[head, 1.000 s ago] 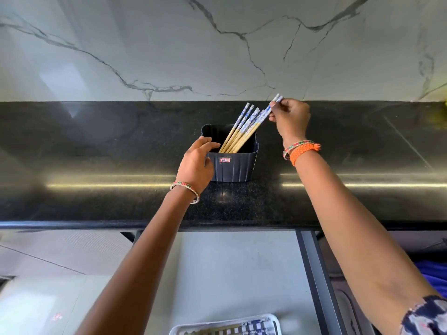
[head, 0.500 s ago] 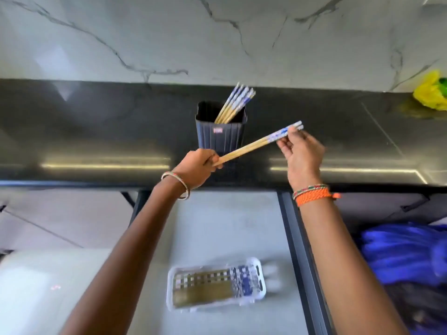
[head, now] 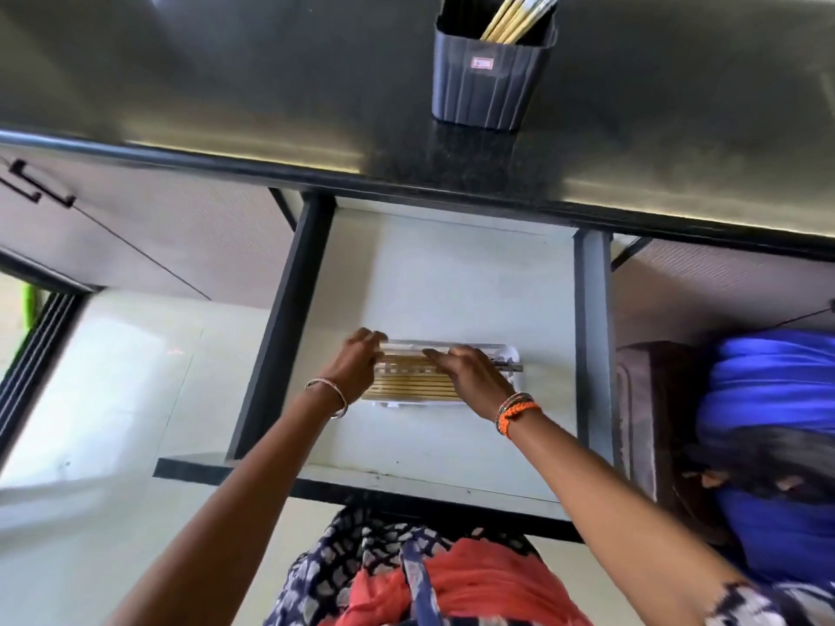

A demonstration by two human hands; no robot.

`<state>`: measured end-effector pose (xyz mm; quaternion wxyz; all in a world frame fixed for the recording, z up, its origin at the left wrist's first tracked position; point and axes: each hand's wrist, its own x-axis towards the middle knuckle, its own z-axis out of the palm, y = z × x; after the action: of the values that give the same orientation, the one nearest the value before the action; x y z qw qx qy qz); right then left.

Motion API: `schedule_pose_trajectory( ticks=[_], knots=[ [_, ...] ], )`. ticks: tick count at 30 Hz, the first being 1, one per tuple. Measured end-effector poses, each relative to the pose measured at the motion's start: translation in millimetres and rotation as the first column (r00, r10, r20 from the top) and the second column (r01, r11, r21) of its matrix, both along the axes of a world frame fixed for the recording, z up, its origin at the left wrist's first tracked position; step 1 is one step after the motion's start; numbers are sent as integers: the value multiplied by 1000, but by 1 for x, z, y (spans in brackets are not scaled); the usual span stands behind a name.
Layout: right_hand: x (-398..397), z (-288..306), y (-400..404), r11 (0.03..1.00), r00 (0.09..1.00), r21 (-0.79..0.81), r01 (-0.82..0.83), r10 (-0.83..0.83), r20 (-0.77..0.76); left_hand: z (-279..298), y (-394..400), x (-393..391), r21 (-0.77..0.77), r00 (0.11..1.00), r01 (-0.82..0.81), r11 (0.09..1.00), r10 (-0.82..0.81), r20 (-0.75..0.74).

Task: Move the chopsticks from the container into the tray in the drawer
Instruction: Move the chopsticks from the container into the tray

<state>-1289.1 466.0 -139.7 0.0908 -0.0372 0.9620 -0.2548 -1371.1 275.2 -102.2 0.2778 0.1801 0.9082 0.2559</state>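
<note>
you are lowering both hands over the tray (head: pixel 510 354) in the open drawer (head: pixel 452 282). your left hand (head: pixel 357 365) is curling at its left end, your right hand (head: pixel 470 377) is lying across the chopsticks (head: pixel 406 388) already resting there; i cannot tell whether either is pinching one. more sticks (head: pixel 515 15) are standing in the container (head: pixel 490 79) on the counter (head: pixel 226 83), so the job is looking partly done.

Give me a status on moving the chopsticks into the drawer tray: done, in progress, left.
Done: a row of chopsticks already lies flat in the white tray in the open drawer. In hand: the left hand and right hand are both at the tray, seemingly setting chopsticks in; blur hides the grip. Left: several chopsticks stand in the dark container on the countertop.
</note>
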Motion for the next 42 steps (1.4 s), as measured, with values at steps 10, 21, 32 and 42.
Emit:
schedule_pose_trajectory(
  ticks=[10, 21, 32, 42],
  knots=[
    [-22, -28, -13, 997, 992, 55, -63, 56, 113, -20, -21, 5, -264, 980, -16, 964, 67, 187],
    [-18, -9, -5, 992, 988, 67, -110, 102, 118, -16, -2, 5, -8, 981, -181, 983, 182, 74],
    [-180, 191, 102, 926, 627, -294, 235, -376, -683, 115, 126, -148, 428, 875, -32, 903, 233, -425],
    [-300, 205, 211, 431, 339, -753, 497, -895, -289, 162, 193, -257, 335, 837, -48, 941, 221, -500]
  ],
)
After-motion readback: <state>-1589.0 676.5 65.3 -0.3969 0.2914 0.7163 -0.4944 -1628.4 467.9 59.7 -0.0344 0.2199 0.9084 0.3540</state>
